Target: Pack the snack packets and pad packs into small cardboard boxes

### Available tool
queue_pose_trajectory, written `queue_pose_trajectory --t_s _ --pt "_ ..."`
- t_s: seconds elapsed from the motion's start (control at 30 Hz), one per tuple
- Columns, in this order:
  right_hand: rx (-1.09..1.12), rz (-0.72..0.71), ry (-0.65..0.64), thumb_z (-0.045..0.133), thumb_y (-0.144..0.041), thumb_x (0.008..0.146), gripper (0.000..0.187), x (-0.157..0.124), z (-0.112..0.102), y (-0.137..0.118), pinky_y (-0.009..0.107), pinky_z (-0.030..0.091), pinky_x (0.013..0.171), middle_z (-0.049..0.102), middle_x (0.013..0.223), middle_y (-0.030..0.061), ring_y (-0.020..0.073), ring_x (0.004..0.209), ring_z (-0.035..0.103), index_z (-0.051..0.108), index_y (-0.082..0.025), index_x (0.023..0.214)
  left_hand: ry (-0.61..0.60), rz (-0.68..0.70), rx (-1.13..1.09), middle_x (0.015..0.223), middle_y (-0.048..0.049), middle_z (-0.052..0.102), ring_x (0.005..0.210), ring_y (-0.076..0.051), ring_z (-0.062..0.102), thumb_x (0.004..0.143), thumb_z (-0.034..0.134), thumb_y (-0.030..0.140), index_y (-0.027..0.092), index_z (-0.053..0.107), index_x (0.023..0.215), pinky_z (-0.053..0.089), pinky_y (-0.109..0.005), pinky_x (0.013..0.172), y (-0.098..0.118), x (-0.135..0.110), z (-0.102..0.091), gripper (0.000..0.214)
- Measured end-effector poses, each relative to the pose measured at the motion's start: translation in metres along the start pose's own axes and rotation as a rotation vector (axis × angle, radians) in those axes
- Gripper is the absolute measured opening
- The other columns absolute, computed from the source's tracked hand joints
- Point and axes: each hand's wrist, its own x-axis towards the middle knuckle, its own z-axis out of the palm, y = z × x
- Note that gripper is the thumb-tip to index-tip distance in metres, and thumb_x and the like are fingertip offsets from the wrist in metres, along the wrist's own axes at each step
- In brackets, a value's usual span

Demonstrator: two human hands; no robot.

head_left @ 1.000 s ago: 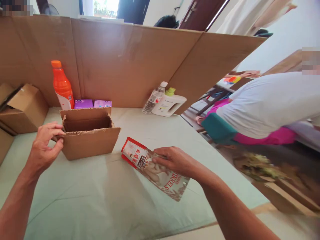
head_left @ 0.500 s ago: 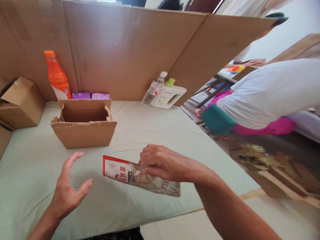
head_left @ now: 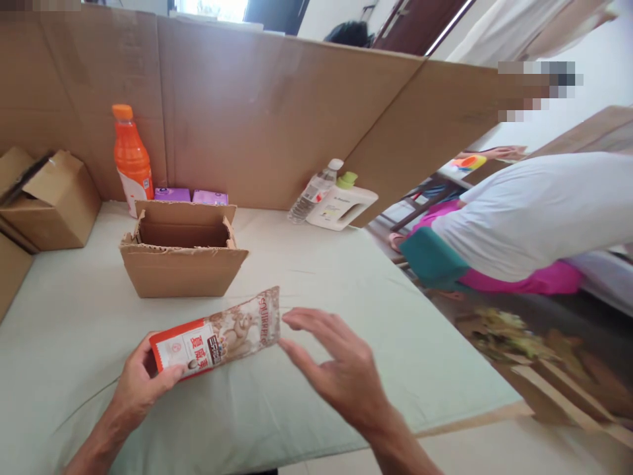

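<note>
My left hand (head_left: pixel 141 386) grips the red end of a snack pouch (head_left: pixel 220 335), a red, white and brown bag with printed writing, held just above the pale green tablecloth (head_left: pixel 316 277). My right hand (head_left: pixel 339 366) hovers beside the pouch's brown end with fingers spread and holds nothing. An open cardboard box (head_left: pixel 182 254) stands a short way beyond the pouch, its flaps up and its inside dark.
An orange bottle (head_left: pixel 131 158) and two purple packs (head_left: pixel 190 196) stand behind the box against a cardboard wall (head_left: pixel 277 119). A water bottle (head_left: pixel 316 190) and white jug (head_left: pixel 343 203) lie further right. Another cardboard box (head_left: pixel 52 201) sits left. A person in white bends at right.
The pouch passed from my right hand into my left hand and swung round. My left hand left the box flap earlier. My right hand let go and opened.
</note>
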Motion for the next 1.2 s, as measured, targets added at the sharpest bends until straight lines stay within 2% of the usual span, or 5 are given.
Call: queue_pose_trajectory --t_s 0.2,0.63,0.8,1.03,1.2 --pt "0.352 0.476 -0.313 0.078 -0.058 0.078 0.081 -0.036 0.043 -0.013 0.055 0.054 0.102 0.067 0.136 0.0205 0.0366 0.121 0.066 0.054 -0.017 0.144 -0.116 0.068 0.084 0.094 -0.0033 0.073 0.083 -0.02 0.07 0.073 0.076 0.04 0.022 0.061 0.107 0.058 -0.031 0.078 -0.003 -0.011 0.007 0.042" --pt "0.698 0.3 -0.824 0.06 -0.04 0.096 0.028 -0.002 0.028 -0.028 0.026 0.051 0.069 0.076 0.084 0.0049 0.0166 0.074 0.069 0.077 -0.018 0.092 -0.299 0.163 0.242 0.098 -0.0049 0.07 0.086 -0.021 0.068 0.078 0.067 0.036 0.022 0.066 0.103 0.055 -0.028 0.077 -0.001 -0.012 0.002 0.029" --pt "0.578 0.309 -0.613 0.056 -0.049 0.096 0.049 0.016 -0.008 -0.012 0.024 0.045 0.051 0.06 0.056 0.0013 0.0128 0.051 0.053 0.063 -0.018 0.059 -0.14 0.527 0.475 0.136 -0.008 0.064 0.123 -0.028 0.063 0.084 0.071 0.045 0.03 0.054 0.137 0.055 -0.037 0.1 0.03 0.002 -0.018 0.058" --pt "0.657 0.485 0.229 0.082 -0.046 0.078 0.022 0.093 -0.035 -0.001 0.041 0.062 0.077 0.077 0.089 0.0033 0.0252 0.083 0.072 0.075 -0.028 0.089 0.365 1.116 0.847 0.136 -0.0118 0.061 0.136 -0.031 0.053 0.092 0.063 0.021 0.026 0.047 0.141 0.047 -0.05 0.112 0.105 0.044 -0.044 0.052" --pt "0.257 0.182 -0.059 0.069 -0.047 0.086 0.029 0.181 -0.021 -0.02 0.033 0.053 0.061 0.063 0.066 -0.0004 0.0201 0.067 0.066 0.067 -0.022 0.071 0.396 1.153 1.02 0.114 -0.0108 0.072 0.131 -0.035 0.057 0.092 0.059 0.02 0.019 0.055 0.124 0.045 -0.057 0.109 0.114 0.072 -0.047 0.032"
